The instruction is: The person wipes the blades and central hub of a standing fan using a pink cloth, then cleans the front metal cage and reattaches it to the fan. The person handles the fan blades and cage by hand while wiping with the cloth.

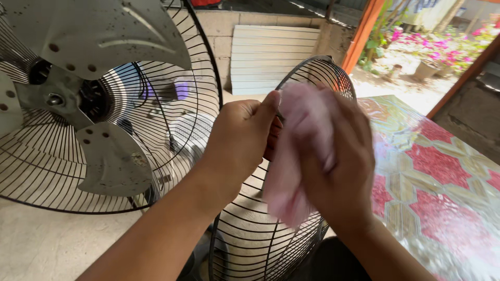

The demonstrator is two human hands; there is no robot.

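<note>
Fan guard point(260, 244), black wire, loose, upright between forearms beside patterned tablecloth point(442, 171); concrete floor, open doorway, flowers beyond. Left hand point(237, 138) fingers curled tight on guard's centre. Right hand point(338, 166) presses blurred pink cloth point(299, 156) against wires, fingers closed on it. Fan point(78, 104) with bare metal blades left.

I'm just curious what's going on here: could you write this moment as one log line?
left hand: grips detached fan grille | right hand: presses pink cloth on grille | fan: blades bare, at left
</note>
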